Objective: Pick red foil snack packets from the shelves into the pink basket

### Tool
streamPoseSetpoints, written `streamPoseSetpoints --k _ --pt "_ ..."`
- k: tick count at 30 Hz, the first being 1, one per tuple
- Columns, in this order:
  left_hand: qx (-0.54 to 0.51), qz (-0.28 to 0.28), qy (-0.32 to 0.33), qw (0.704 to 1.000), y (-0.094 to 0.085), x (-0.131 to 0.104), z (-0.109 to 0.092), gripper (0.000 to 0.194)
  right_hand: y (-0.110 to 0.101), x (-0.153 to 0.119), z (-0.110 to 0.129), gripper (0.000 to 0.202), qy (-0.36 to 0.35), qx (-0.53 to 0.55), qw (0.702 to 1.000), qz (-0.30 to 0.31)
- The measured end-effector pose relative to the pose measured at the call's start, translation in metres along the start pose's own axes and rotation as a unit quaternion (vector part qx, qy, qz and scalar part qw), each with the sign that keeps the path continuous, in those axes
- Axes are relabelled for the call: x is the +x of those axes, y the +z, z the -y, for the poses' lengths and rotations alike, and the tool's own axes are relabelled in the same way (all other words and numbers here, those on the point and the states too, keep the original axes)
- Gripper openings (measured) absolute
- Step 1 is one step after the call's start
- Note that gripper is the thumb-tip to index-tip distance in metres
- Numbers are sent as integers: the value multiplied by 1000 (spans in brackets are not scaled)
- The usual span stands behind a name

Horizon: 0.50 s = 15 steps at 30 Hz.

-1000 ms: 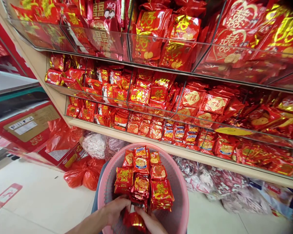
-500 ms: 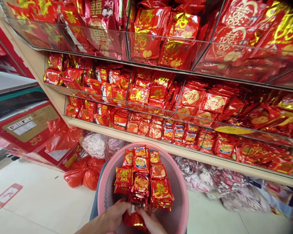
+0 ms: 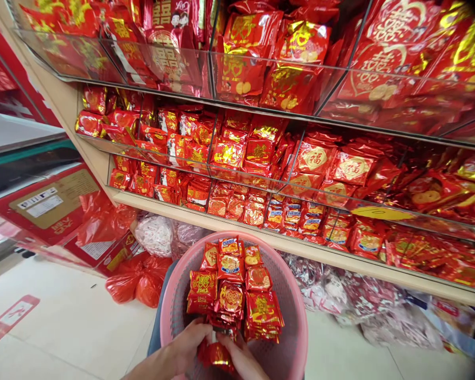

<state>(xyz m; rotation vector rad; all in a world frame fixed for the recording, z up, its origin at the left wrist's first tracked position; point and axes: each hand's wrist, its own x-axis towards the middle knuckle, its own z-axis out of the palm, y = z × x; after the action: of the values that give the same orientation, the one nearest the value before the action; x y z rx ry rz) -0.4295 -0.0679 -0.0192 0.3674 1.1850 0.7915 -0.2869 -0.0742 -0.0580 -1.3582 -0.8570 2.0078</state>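
Note:
A pink plastic basket [image 3: 296, 316] holds stacks of small red-and-gold wrapped packets, several of them printed with biscuits. Low in the basket, my left hand [image 3: 188, 340] closes its fingers on the left side of some shiny red snack packets [image 3: 217, 354]. From the right, my right hand [image 3: 240, 356] presses its thumb and fingers on the same packets; its fingertips are partly hidden. Just beyond both hands lies a packet with a gold heart pattern [image 3: 230, 298]. Right of it, close to my right hand, is a neat pile of double-happiness packets [image 3: 263, 312].
Slanted shelves [image 3: 245, 224] full of red packets rise behind the basket, fronted by clear plastic guards. On the floor to the left are red plastic bags [image 3: 136, 279] and red cartons [image 3: 47, 206]. Clear bags of goods [image 3: 372, 306] lie under the shelf at right.
The whole view has shifted very slightly, so shelves and basket sit a little further right. Both hands stay on the same red packets, which have tilted a little.

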Motion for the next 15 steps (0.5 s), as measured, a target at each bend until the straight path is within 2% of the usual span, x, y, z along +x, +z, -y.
streamPoseSetpoints --k 4,9,15 --pt "6 7 -19 1000 0 2 2 9 -2 0 0 54 9 45 999 -3" --pt "11 -12 -64 998 4 6 6 7 -6 0 1 59 24 72 996 53" --pt "11 -18 -68 997 4 3 -2 3 3 -5 8 57 32 123 990 56"
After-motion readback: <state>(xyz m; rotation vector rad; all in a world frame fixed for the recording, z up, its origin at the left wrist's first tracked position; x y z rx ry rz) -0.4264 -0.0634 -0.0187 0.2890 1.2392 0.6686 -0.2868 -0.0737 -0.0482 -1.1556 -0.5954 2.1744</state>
